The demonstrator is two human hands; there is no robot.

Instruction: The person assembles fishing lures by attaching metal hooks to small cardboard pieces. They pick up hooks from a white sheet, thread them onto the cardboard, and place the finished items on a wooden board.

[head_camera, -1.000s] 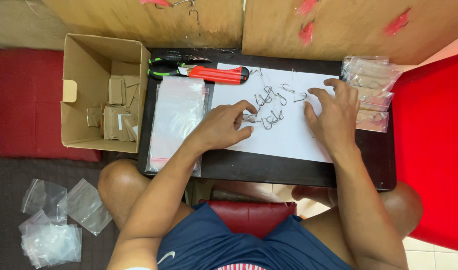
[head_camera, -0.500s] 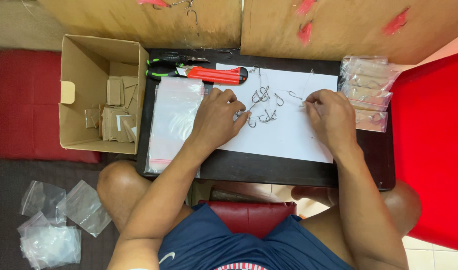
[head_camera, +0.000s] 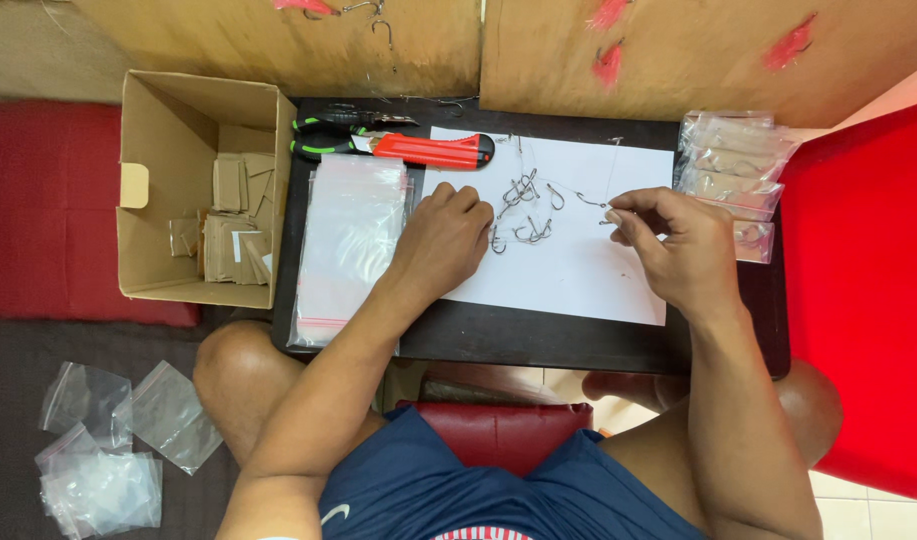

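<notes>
Hooks (head_camera: 523, 205) lie in a loose pile on the white paper (head_camera: 578, 270) – left hand (head_camera: 448, 240) curled beside them, right hand (head_camera: 678, 250) pinching one hook – filled bags (head_camera: 733, 165) far right, empty bags (head_camera: 348, 240) left, most apparently unpacked.

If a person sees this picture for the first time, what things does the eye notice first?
First, the small pile of metal hooks on the white paper in the middle of the dark table. The left hand rests beside the pile, and the right hand pinches one hook. A red utility knife lies above, with an open cardboard box at the left.
</notes>
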